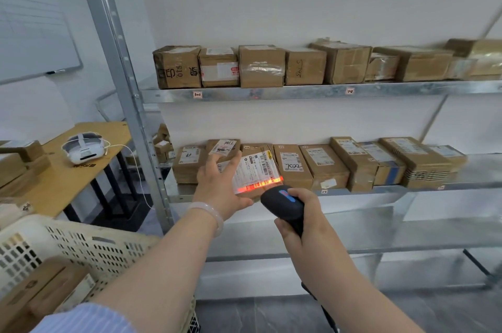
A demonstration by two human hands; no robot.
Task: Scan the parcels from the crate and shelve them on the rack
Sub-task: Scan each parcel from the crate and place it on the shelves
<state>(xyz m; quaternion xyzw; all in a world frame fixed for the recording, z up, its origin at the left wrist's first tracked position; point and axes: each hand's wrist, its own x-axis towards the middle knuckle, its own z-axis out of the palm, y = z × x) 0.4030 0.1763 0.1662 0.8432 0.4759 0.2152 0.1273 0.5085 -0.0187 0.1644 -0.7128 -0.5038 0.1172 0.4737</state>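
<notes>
My left hand (220, 183) grips a small brown parcel (254, 173) with a white label, held in front of the middle shelf (380, 190) of the metal rack. A red scan line glows across the label's barcode. My right hand (301, 213) grips a black handheld scanner (282, 203), aimed at the label from just below and to the right. The cream plastic crate (81, 245) stands at the lower left with brown parcels (40, 294) inside.
Rows of brown boxes fill the top shelf (271, 94) and the middle shelf. A lower shelf (353, 232) lies bare. A wooden table (68, 177) at the left carries a white headset (82, 148) and boxes. A whiteboard (30, 28) hangs on the left wall.
</notes>
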